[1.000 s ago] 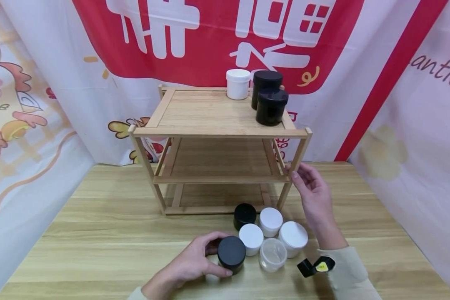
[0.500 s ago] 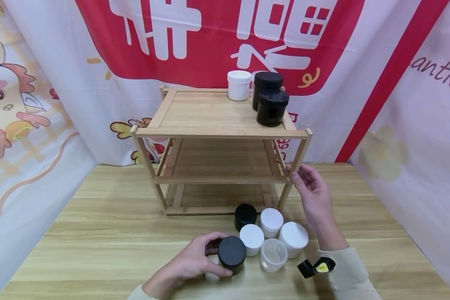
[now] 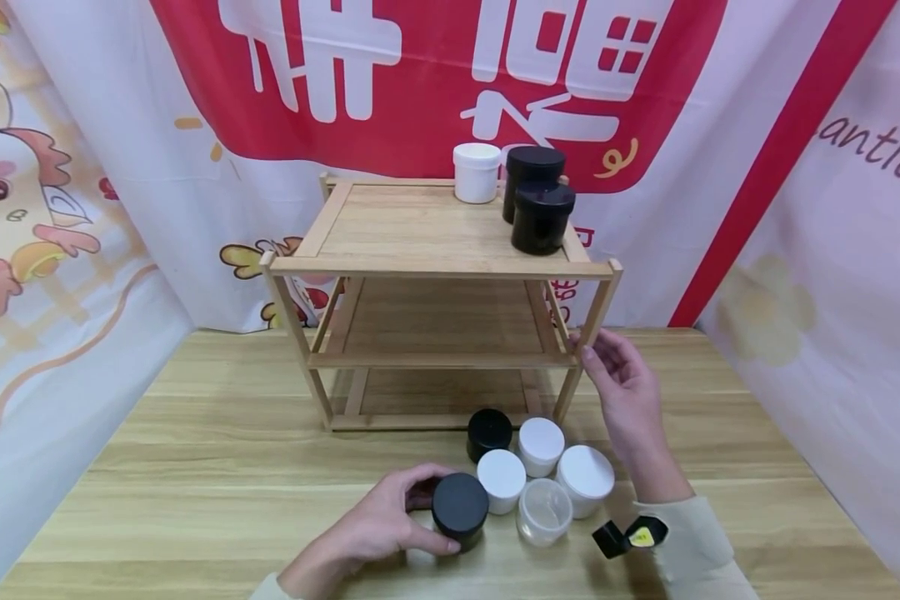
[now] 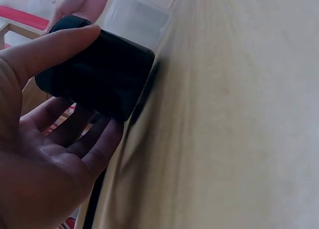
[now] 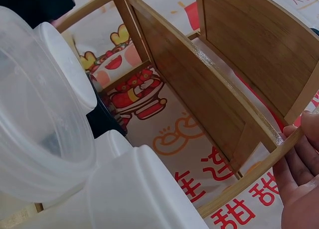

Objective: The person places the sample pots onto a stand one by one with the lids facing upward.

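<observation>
My left hand (image 3: 381, 518) grips a black lidded jar (image 3: 461, 505) at the front of the table, thumb on the near side and fingers round the far side. In the left wrist view the same jar (image 4: 99, 72) sits between thumb and fingers, close over the wood. At the rack's front right post, my right hand (image 3: 630, 393) pinches the wood, as the right wrist view also shows with the post (image 5: 249, 181). The three-tier wooden rack (image 3: 420, 265) stands behind the jars. Beside the gripped jar are a white-lidded jar (image 3: 502, 479) and a clear jar (image 3: 545, 510).
Another black jar (image 3: 489, 433) and two white jars, one at the back (image 3: 542, 443) and a wider one (image 3: 586, 478), stand before the rack. On the top shelf are a white jar (image 3: 476, 172) and two black jars (image 3: 543, 218). Printed cloth (image 3: 217, 83) hangs behind.
</observation>
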Demonstrator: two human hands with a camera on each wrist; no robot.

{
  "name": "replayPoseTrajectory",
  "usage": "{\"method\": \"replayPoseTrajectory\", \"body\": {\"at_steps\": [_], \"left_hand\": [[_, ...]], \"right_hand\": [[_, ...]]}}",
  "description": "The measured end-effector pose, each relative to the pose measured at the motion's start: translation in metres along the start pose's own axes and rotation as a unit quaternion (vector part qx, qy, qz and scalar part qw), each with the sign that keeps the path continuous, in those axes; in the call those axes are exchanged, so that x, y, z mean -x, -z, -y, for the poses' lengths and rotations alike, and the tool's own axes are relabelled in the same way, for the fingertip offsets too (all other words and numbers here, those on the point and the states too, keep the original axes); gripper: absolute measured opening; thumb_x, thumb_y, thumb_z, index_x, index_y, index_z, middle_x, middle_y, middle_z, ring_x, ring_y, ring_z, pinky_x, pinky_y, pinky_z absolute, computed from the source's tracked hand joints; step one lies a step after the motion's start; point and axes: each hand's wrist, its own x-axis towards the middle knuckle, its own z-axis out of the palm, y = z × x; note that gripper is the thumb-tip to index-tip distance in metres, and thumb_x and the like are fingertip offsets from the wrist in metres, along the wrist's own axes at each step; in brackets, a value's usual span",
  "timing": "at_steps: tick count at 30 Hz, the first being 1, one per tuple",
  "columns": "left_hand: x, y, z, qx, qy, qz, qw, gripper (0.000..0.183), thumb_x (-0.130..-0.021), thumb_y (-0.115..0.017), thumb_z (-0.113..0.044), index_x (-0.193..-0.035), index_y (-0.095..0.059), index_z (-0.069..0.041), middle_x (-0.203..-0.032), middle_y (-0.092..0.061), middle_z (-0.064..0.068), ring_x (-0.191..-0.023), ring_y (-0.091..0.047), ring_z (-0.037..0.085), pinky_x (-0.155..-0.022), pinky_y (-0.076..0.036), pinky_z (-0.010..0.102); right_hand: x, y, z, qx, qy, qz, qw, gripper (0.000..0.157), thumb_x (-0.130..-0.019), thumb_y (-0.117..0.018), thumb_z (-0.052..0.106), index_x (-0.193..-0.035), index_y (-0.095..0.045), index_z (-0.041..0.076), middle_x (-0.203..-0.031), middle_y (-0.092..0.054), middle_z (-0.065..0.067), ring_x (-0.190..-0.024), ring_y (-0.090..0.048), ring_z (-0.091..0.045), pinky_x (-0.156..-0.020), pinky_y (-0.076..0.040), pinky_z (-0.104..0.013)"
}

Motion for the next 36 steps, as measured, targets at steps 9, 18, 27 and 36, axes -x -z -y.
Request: {"method": "replayPoseTrajectory", "body": {"at_steps": [9, 18, 27, 36], "left_hand": [[0.015, 0.026, -0.023, -0.036, -0.023, -0.039, 0.9983, 0.072, -0.077, -0.095, -0.014, -0.143, -0.065, -0.012, -0.137, -0.072, 0.01, -0.123, -0.066, 0.026, -0.111, -0.047, 0.042], [0.028, 0.046, -0.052, -0.043, -0.035, -0.097, 0.9937, 0.072, -0.079, -0.095, -0.017, -0.143, -0.063, -0.014, -0.138, -0.069, 0.012, -0.121, -0.066, 0.029, -0.108, -0.047, 0.048], [0.032, 0.059, -0.098, -0.069, -0.086, -0.13, 0.9854, 0.067, -0.084, -0.093, -0.019, -0.143, -0.062, -0.017, -0.135, -0.07, 0.01, -0.119, -0.068, 0.03, -0.104, -0.054, 0.041], [0.036, 0.064, -0.15, -0.122, -0.112, -0.164, 0.9723, 0.059, -0.087, -0.092, -0.022, -0.14, -0.065, -0.022, -0.135, -0.07, 0.002, -0.116, -0.069, 0.025, -0.099, -0.058, 0.034]], "right_hand": [[0.0, -0.002, 0.001, 0.019, 0.001, 0.009, 1.0, 0.035, -0.108, -0.065, 0.016, -0.143, -0.063, 0.012, -0.128, -0.075, 0.009, -0.122, -0.067, -0.012, -0.103, -0.056, -0.017], [0.001, -0.005, 0.003, 0.019, 0.0, 0.004, 1.0, 0.036, -0.109, -0.063, 0.013, -0.144, -0.061, 0.008, -0.132, -0.075, 0.0, -0.122, -0.068, -0.013, -0.104, -0.056, -0.018], [0.0, -0.003, 0.002, -0.004, -0.004, -0.002, 1.0, 0.035, -0.108, -0.063, 0.008, -0.143, -0.061, 0.005, -0.129, -0.076, 0.002, -0.123, -0.069, -0.016, -0.105, -0.056, -0.018], [0.002, -0.003, 0.002, -0.005, -0.002, -0.002, 1.0, 0.036, -0.108, -0.063, 0.008, -0.144, -0.06, 0.004, -0.123, -0.077, 0.009, -0.124, -0.068, -0.02, -0.104, -0.056, -0.018]]}}
